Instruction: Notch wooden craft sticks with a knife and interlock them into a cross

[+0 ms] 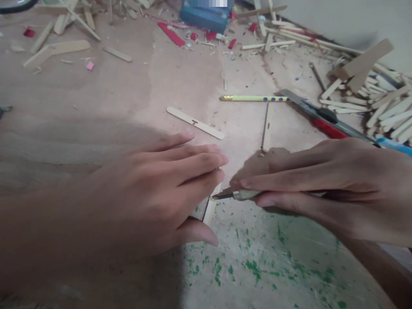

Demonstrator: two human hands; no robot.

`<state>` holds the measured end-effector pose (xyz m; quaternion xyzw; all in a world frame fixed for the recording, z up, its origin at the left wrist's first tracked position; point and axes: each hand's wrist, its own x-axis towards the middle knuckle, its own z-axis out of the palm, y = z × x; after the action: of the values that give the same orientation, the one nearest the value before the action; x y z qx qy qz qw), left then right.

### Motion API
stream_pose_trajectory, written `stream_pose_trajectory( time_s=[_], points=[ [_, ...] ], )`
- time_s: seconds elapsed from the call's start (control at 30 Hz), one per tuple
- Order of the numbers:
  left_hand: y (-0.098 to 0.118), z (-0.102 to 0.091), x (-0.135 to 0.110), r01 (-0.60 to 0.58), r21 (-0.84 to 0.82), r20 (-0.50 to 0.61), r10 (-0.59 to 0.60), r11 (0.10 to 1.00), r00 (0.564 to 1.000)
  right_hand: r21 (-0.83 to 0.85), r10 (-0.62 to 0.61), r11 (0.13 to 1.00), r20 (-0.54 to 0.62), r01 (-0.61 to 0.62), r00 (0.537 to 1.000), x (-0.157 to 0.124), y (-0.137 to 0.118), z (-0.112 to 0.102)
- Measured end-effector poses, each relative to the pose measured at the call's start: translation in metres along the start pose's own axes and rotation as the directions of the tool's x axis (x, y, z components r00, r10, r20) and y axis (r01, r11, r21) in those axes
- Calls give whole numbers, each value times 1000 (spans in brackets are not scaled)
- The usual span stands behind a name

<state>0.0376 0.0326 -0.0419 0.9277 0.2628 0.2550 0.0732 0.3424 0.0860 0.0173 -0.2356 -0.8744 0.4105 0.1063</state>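
My left hand (164,184) lies over a craft stick (210,211), its fingers and thumb holding the stick down on the worktop; much of the stick is hidden beneath the fingers. In my right hand (334,184) is a small carving knife (247,194), pinched between thumb and fingers. The blade tip touches the held stick at a small cut spot. Just beyond my left fingertips lies another craft stick with a T-shaped notch (180,115). A third notched stick (267,133) rests above my right hand.
A yellow pencil (247,98) and a red utility knife (328,122) lie farther back. Piled sticks (392,107) fill the right side. A blue block (206,15), red scraps (172,34) and loose sticks (58,51) are at the back. Green paint flecks (254,270) mark the worktop.
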Motion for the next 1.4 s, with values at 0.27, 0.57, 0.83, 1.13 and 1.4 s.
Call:
stream_pose_trajectory(
  time_s=[0.27,0.57,0.83,1.13,1.4],
  points=[
    [2,-2,3,-5,16,3,5,1000,1000,-60,-15,998,48,18,999,-5,-6,-6],
    [1,-1,1,-3,16,6,3,1000,1000,-42,-38,998,37,39,999,-3,-3,-4],
    [2,-5,4,0,42,24,-1,999,1000,-106,5,994,-2,-5,1000,1,-9,5],
    [0,-3,2,-9,21,11,8,1000,1000,24,84,996,-58,-83,995,-3,-6,13],
    [1,-3,4,-10,16,13,10,1000,1000,-27,15,1000,19,-15,1000,-3,-2,1]
  ],
)
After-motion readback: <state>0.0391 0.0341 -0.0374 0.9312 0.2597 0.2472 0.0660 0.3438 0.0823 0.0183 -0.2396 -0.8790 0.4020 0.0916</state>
